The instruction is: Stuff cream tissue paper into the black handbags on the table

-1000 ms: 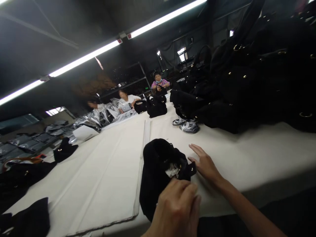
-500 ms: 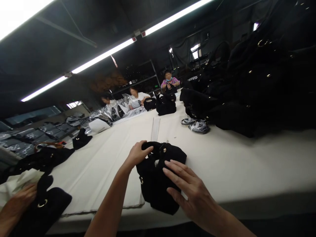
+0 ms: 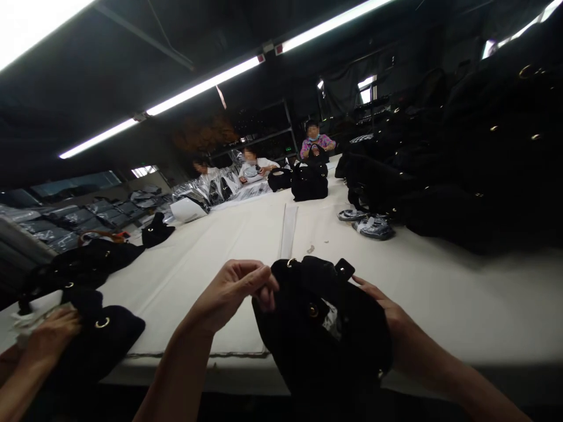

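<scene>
A black handbag (image 3: 299, 340) with gold-coloured rings stands tilted at the table's near edge. Its mouth faces up and shows some pale, crinkled filling (image 3: 331, 319). At its upper left edge is my left hand (image 3: 240, 287), fingers curled and thumb pressed against them. Whether anything is pinched there is hidden. My right hand (image 3: 398, 322) grips the bag's right side, with part of its fingers behind the cloth. Close to my right fingertips a small black tab (image 3: 345, 269) with a metal stud sticks up from the bag.
At the left, another person's hand (image 3: 50, 337) works with pale stuffing on a second black bag (image 3: 108, 340). A dark heap of bags (image 3: 475, 193) rises at right beside wrapped coils (image 3: 373, 227). More bags (image 3: 310, 180) and people are across the white table (image 3: 237, 240).
The handbag has turned and come closer, its mouth now facing me. My left hand has left the handle for the bag's left edge; my right hand has shifted from its front to its right side.
</scene>
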Tool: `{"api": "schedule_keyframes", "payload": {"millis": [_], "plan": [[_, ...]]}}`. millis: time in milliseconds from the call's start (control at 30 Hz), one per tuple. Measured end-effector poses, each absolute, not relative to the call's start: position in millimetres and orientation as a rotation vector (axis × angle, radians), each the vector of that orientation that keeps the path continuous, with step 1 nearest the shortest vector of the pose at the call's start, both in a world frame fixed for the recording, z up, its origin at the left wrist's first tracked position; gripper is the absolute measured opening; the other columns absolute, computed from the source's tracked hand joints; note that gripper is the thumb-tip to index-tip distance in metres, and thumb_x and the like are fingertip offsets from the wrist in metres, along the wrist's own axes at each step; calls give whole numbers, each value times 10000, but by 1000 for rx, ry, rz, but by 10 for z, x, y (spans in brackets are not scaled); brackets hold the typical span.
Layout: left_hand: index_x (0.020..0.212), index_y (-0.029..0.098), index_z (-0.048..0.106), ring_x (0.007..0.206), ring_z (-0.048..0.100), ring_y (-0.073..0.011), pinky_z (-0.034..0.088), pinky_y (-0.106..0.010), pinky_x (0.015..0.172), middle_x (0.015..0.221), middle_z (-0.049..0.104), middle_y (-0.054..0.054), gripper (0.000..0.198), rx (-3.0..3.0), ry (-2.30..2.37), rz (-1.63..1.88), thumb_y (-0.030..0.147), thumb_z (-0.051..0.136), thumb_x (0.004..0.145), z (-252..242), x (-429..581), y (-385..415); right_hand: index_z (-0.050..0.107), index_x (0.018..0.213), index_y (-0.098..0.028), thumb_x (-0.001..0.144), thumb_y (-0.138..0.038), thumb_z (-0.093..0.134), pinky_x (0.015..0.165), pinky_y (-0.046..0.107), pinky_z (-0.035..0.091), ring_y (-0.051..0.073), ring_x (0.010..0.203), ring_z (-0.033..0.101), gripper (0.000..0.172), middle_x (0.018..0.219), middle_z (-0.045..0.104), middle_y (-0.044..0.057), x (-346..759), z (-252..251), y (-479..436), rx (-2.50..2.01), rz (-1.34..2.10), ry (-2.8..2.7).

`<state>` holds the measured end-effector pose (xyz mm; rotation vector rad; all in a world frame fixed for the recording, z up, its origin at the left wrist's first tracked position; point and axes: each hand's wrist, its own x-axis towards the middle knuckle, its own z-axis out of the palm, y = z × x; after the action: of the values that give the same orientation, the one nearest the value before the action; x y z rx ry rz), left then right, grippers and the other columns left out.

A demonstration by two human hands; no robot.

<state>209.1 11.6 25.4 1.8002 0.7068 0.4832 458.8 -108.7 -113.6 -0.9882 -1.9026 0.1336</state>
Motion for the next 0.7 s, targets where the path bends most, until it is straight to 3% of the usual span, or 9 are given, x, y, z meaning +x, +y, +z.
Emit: {"api": "schedule_keyframes", "payload": {"millis": [100, 200, 367, 567, 633, 700], "plan": [[1070, 196, 698, 1062, 645, -233, 517, -350, 948, 1117, 686, -85, 355, 2061, 909, 690, 434, 754, 813, 47, 2117, 225, 655, 888, -241, 868, -17, 592, 1240, 438, 155, 142, 1043, 598, 233, 837, 664, -59, 4648, -991, -1145, -975, 93, -2076], [1173, 231, 668, 1259, 536, -281, 398, -453, 1121, 1279, 615, -88, 401, 2177, 922, 606, 408, 731, 819, -159, 2140, 228, 637, 872, -204, 895, -20, 518, 1246, 467, 129, 138, 973, 597, 220, 748, 606, -49, 4481, -933, -1204, -911, 10, -2147], [1291, 248, 596, 1271, 545, -258, 403, -416, 1129, 1346, 590, -76, 385, 1905, 823, 587, 323, 578, 913, -442, 1916, -96, 617, 849, -143, 968, -14, 400, 1233, 540, 142, 141, 875, 592, 280, 703, 552, -23, 4234, -1030, -1304, -859, -173, -2124], [1078, 202, 607, 1264, 536, -266, 390, -426, 1140, 1307, 549, -88, 226, 1515, 1416, 1528, 293, 547, 880, -1164, 1569, -663, 616, 1025, -125, 953, -18, 466, 1230, 572, 162, 190, 970, 615, 198, 786, 633, 5, 4266, -1058, -1362, -932, -277, -2226], [1159, 230, 575, 1210, 566, -266, 438, -423, 1096, 1301, 548, -83, 334, 1546, 1446, 1477, 310, 633, 840, -1305, 1548, -837, 611, 1069, -141, 952, -48, 488, 1234, 567, 164, 207, 1016, 619, 194, 848, 670, 18, 4262, -1047, -1356, -945, -279, -2267], [1312, 272, 497, 1167, 598, -263, 502, -402, 1030, 1330, 553, -82, 572, 1543, 1330, 1256, 319, 716, 785, -1323, 1581, -956, 619, 1083, -146, 960, -90, 492, 1235, 560, 177, 219, 1040, 621, 185, 884, 690, 27, 4245, -1042, -1351, -906, -286, -2294]]}}
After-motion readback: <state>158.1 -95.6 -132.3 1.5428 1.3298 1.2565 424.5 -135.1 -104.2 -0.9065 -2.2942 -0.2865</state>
